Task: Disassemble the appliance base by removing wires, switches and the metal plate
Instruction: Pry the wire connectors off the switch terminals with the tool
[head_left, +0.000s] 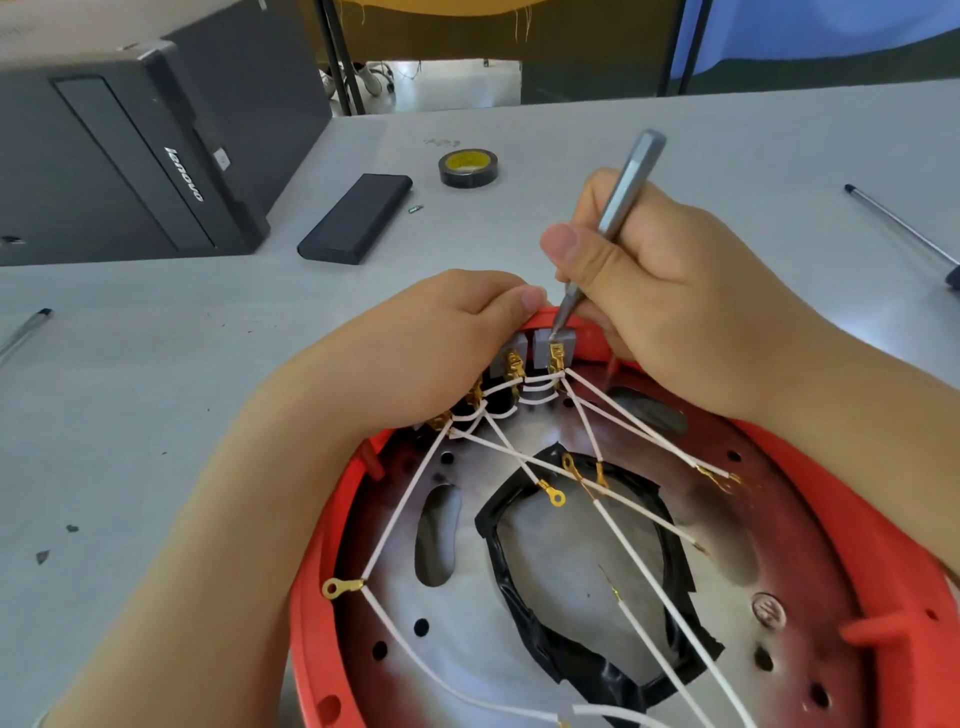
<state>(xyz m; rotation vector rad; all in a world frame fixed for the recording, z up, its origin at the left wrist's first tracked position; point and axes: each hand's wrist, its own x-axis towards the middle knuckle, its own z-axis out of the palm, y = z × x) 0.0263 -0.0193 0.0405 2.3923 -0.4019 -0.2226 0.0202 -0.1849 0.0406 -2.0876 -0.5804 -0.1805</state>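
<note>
A round red appliance base (904, 587) lies open toward me, with a shiny metal plate (519, 644) inside it. A row of grey switches (558, 345) with brass terminals sits at its far rim. Several white wires (639, 561) with ring lugs run from them across the plate. My left hand (415, 353) grips the rim and the left switches. My right hand (670, 291) holds a slim grey metal tool (618, 192) like a pen, its tip on the rightmost switch terminal.
A black Lenovo computer case (130, 150) lies at the back left. A black flat box (356, 218) and a roll of black tape (468, 167) sit behind the base. A screwdriver (904, 228) lies at the right and a pen (26, 330) at the left edge.
</note>
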